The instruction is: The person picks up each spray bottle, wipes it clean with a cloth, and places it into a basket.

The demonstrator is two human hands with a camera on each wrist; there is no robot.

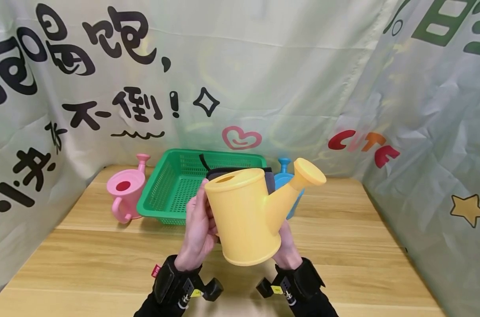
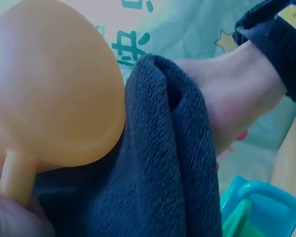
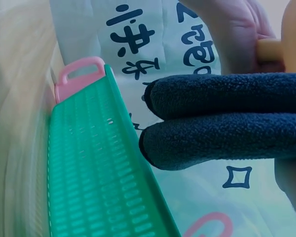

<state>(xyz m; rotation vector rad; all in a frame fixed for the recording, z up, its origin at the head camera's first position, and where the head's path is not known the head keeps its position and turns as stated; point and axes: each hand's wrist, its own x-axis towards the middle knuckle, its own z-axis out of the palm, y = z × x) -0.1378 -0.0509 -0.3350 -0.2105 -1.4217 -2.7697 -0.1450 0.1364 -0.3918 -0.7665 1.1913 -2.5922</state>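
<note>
A yellow watering can (image 1: 244, 215) is held up above the table, its spout to the right. My left hand (image 1: 198, 226) grips its handle (image 2: 17, 177), which the left wrist view shows between the fingers. A dark blue-grey plush cloth (image 2: 153, 148) lies folded over my right hand (image 1: 287, 248), which holds it against the far side of the can. Most of the right fingers are hidden by the cloth and the can.
A green perforated basket (image 1: 156, 198) stands at the back of the wooden table (image 1: 343, 246). To its left is a pink watering can (image 1: 127, 187). A blue watering can (image 1: 283, 178) stands to its right, partly hidden. Printed fabric (image 1: 295, 79) encloses the table.
</note>
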